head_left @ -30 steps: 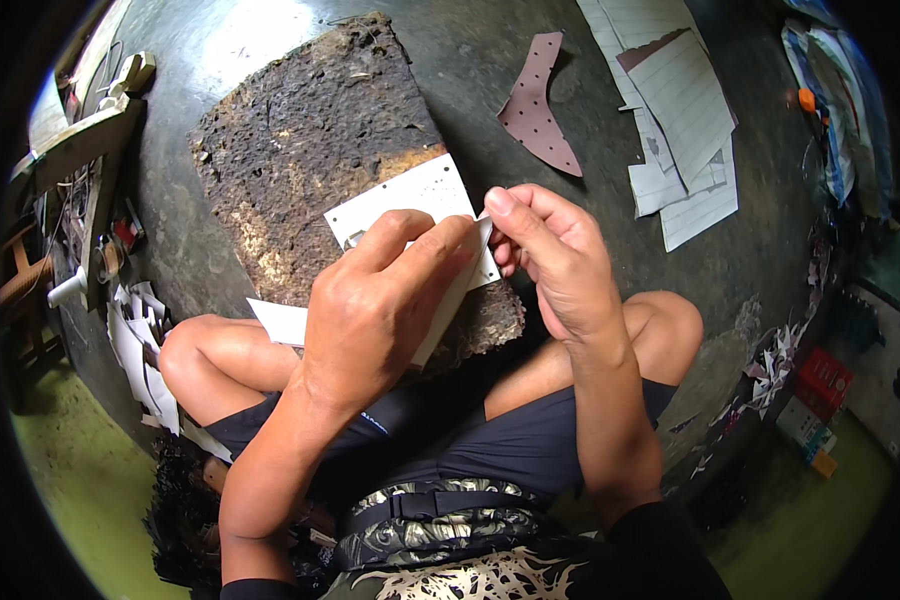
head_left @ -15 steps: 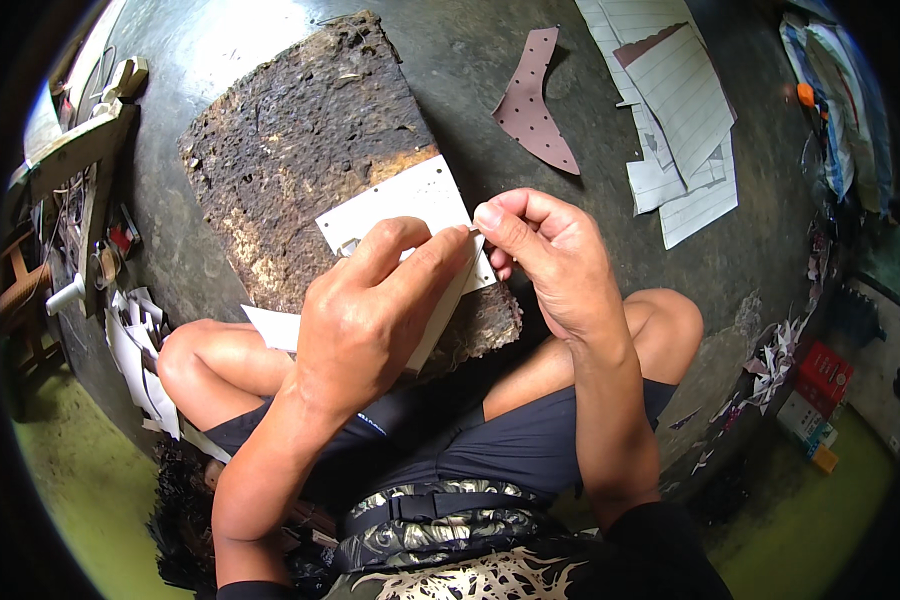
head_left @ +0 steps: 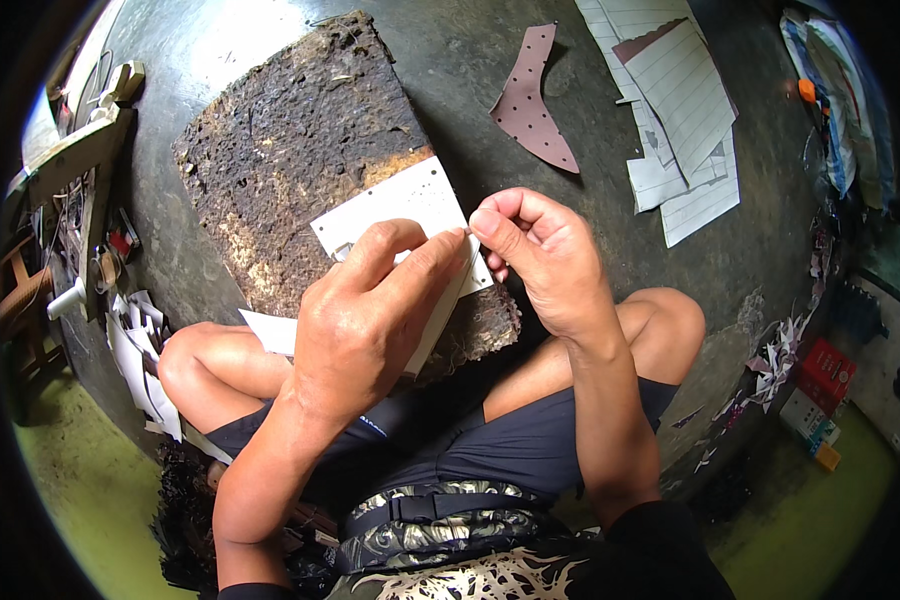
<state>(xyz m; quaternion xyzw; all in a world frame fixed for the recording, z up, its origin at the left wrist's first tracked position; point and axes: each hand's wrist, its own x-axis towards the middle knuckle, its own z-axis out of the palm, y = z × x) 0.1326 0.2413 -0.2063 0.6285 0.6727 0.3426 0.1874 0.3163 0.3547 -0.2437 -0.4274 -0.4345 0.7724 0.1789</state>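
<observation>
Pinching its tips together, the right grip [head_left: 555, 262] sits just beside the left grip [head_left: 355, 318], whose hold I cannot tell, with the card [head_left: 400, 200] beneath the left, atop the slab [head_left: 290, 130].

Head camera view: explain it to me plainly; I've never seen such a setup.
There's no machine: a person sits cross-legged, working bare-handed. A fisheye camera on the head looks down, bending straight edges. On a rough, dark block lies a white piece with dark dots. The left hand rests over it; the right hand pinches at its edge, but exactly what it grips is too small to tell. On the floor to the right lie a dotted pinkish piece and lined pale sheets.
</observation>
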